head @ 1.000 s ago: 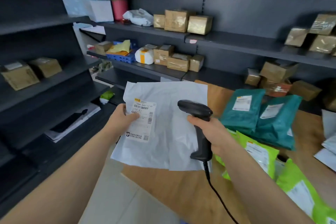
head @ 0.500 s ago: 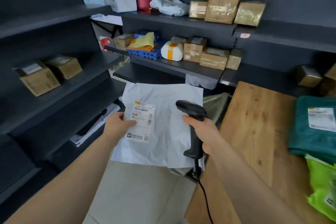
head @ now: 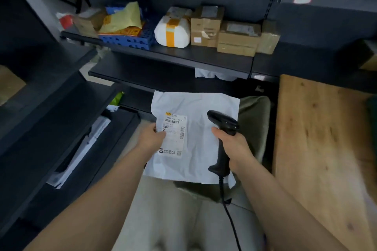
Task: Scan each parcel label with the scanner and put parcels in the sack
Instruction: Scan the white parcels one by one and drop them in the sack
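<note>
Item 1: white parcel (head: 204, 149), label (head: 173, 134) facing me, held in the air over the olive sack (head: 255, 124), left of the desk (head: 322, 149). My left hand (head: 152, 138) pinches its left edge, thumb on the label.
Item 2: black scanner (head: 223, 126) in my right hand (head: 234, 146), fingers (head: 217, 131) curled round the handle, head in front of the parcel.
Shelf (head: 183, 57) behind: cardboard boxes (head: 237, 38).

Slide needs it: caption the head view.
Left hand pinches a white mailer at its label; right hand grips a corded barcode scanner over an olive sack.
</note>
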